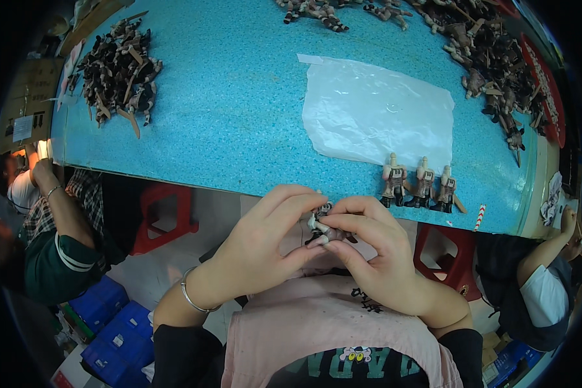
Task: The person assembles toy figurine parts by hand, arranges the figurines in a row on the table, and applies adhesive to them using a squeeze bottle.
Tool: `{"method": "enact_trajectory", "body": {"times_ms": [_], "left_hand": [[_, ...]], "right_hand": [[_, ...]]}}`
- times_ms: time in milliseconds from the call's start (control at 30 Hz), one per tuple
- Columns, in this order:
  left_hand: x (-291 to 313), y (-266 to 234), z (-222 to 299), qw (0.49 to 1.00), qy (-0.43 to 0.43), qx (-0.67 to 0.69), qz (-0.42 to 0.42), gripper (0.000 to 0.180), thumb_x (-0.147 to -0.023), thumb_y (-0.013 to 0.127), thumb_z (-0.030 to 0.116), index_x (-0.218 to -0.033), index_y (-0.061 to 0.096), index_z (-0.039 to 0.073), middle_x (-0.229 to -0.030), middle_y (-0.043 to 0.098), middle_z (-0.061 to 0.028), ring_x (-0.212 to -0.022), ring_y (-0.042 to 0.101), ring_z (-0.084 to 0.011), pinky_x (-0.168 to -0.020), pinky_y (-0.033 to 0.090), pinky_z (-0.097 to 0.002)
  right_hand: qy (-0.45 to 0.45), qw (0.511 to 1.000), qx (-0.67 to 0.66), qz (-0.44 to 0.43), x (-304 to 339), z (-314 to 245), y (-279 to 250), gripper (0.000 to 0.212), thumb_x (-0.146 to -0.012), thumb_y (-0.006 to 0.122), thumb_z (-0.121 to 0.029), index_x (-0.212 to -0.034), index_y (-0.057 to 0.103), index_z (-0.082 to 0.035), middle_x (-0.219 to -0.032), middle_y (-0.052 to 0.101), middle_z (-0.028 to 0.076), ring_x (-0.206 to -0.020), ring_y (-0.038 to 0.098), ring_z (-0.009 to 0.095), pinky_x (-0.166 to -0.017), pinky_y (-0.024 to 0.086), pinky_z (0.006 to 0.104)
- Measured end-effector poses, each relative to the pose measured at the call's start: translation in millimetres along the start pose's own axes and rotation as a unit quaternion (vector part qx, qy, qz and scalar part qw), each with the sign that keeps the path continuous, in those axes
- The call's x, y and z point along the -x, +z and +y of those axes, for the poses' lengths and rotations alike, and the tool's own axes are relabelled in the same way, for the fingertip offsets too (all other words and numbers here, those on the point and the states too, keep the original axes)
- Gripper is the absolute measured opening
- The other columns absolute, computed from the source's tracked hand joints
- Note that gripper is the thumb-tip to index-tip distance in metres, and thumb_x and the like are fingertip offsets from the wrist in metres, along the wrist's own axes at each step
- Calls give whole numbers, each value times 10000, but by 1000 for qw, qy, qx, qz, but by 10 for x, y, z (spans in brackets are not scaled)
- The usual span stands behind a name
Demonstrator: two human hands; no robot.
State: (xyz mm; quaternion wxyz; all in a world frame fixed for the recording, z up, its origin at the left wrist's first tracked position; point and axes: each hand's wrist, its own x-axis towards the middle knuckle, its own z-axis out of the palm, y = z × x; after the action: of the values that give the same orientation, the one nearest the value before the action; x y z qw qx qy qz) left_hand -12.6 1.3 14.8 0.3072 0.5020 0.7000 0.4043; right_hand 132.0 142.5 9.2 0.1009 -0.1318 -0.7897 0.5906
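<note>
Between the fingertips of both hands is a small toy figure (323, 221), dark and pale, held just off the table's near edge. My left hand (265, 233) pinches it from the left, thumb below and fingers above. My right hand (375, 239) grips its other side, with the thumb close to my left thumb. Much of the figure is hidden by the fingers. On the table just right of my hands, three similar figures (423, 184) stand upright in a row, with pale tops and dark boots.
A white plastic sheet (378, 110) lies flat on the blue table (226, 97). Piles of figures sit at the far left (119, 74) and far right (491, 64). A striped stick (480, 218) lies near the edge. Other people sit left (64, 226) and right (543, 278); red stools (165, 216) stand below.
</note>
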Motion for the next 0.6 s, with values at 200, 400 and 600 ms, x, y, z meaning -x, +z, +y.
{"method": "enact_trajectory", "body": {"times_ms": [200,400,600], "left_hand": [[-2,-6,12,1000,2,0,-1,500,-751,749,59,-1202,544,-14,-1149,558,-173,-1037,585,-309,-868,501,-364],[-18,-38,-61,997,-8,69,11,377,-751,704,-6,-1122,638,-18,-1065,635,-155,-975,628,-258,-814,512,-325],[-21,27,-173,998,19,53,32,252,-795,699,5,-1043,658,-1,-989,636,-135,-874,649,-245,-729,536,-318]], "right_hand": [[11,1000,4,16,1,-8,17,309,-751,692,43,-1054,640,9,-1048,586,140,-930,610,270,-754,507,320],[62,997,-43,13,-2,-51,8,257,-770,692,46,-1016,646,-13,-1009,589,132,-968,627,252,-705,543,301],[35,999,-35,9,3,22,20,264,-755,706,49,-1003,644,-15,-968,579,127,-1011,627,274,-714,541,305]]}}
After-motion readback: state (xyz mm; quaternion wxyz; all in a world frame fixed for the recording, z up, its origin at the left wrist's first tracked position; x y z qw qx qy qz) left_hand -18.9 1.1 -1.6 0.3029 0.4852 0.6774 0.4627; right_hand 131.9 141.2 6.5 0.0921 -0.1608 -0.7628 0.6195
